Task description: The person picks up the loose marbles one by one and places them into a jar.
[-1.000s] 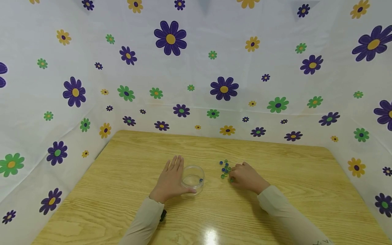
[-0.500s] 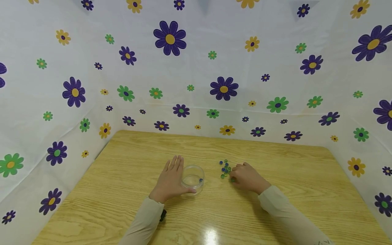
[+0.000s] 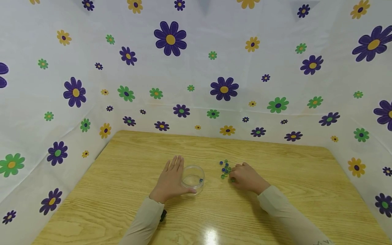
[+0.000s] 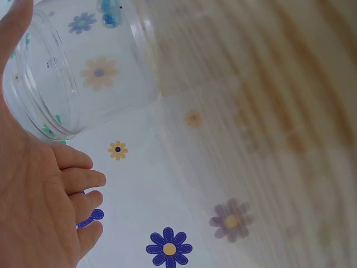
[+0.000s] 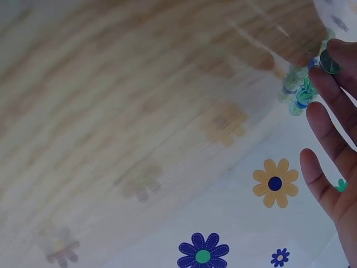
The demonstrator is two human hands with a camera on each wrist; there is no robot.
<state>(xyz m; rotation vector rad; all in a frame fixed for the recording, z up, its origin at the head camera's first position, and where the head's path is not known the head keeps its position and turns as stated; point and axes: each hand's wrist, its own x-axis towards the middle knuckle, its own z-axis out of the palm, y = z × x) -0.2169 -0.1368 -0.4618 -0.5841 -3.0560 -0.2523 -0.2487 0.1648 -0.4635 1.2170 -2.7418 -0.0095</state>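
A round clear plastic jar point(image 3: 198, 188) stands upright on the table with a blue marble point(image 3: 200, 180) inside. My left hand point(image 3: 168, 183) rests against the jar's left side, its fingers straight and pointing away, the thumb lying along the near side. In the left wrist view the jar point(image 4: 111, 106) sits in the crook between thumb and index finger. Several blue and green marbles point(image 3: 226, 169) lie clustered to the right of the jar. At the cluster's right edge, my right hand point(image 3: 247, 177) pinches a green marble point(image 5: 329, 62) between thumb and index finger.
The wooden table point(image 3: 147, 146) reaches back to a white flowered cloth point(image 3: 196, 68) that hangs behind it and along both sides. A dark wrist strap point(image 3: 163, 215) shows by the left sleeve.
My right hand has shifted very slightly to the right with the green marble at its fingertips. The left hand and the jar stay in place.
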